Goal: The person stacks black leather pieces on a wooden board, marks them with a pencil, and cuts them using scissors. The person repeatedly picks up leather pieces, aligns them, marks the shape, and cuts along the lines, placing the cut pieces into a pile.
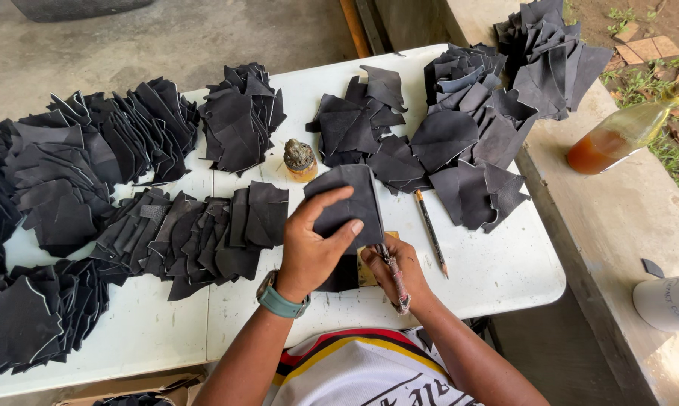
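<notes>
Black leather piece (347,203) pinched in left hand (309,252); right hand (392,267) grips one brush (396,278).

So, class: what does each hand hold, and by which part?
The left hand grips a dark leather piece by its lower edge. The right hand holds a thin tool by its wrapped handle.

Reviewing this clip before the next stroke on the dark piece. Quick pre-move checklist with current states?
1. Left hand pins the dark piece flat: ok.
2. Right hand grips the wrapped-handle tool: ok.
3. Tool tip position on the piece: cannot tell, hidden by the piece.
4. Left fingers clear of the tool tip: cannot tell.
5. Small jar upright, apart from the hands: ok.
6. Pencil lies clear beside the right hand: ok.
</notes>
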